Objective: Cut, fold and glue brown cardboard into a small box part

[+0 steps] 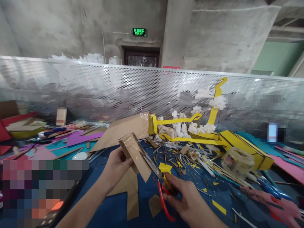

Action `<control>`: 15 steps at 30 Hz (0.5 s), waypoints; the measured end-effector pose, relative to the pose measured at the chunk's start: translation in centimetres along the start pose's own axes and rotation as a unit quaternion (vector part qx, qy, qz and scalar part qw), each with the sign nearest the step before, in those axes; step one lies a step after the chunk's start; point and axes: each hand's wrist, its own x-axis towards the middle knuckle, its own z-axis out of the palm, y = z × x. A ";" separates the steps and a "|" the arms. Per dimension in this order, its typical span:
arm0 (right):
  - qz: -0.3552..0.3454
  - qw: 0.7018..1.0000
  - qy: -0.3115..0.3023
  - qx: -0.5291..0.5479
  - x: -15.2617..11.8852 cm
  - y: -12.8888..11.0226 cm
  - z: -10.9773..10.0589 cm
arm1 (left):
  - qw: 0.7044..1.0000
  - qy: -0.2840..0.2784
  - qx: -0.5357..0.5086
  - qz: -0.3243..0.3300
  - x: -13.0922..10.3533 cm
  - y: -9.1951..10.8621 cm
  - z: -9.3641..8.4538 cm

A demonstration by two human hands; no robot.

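My left hand (pixel 118 167) grips a folded piece of brown cardboard (pixel 136 155) by its left side, fingers partly hidden behind it. My right hand (pixel 181 191) is closed on scissors (pixel 162 202) with red and yellow handles. Their blades point up and left, against the right edge of the folded piece. Beneath lies a flat brown cardboard sheet (pixel 132 196) on the blue table (pixel 104 210). A small brown offcut (pixel 155 204) rests to its right, beside the red handle.
Behind my hands stands a large brown cardboard form (pixel 125 126). Yellow cardboard shapes (pixel 244 148) with white fluff, a clear jar (pixel 237 163) and a pink glue gun (pixel 270 201) are at right. Scraps litter the middle. Coloured sheets (pixel 80 137) lie left, before a perforated metal screen (pixel 95 88).
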 end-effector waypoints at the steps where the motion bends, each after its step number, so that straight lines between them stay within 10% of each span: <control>1: 0.000 1.000 -0.003 0.001 -0.1 0.0 0.0 | 1.000 0.000 -0.002 -0.001 0.0 0.0 0.0; 15: 0.068 0.997 0.028 -0.006 0.7 1.4 0.9 | 0.999 -0.051 0.012 -0.006 -0.4 -0.2 0.5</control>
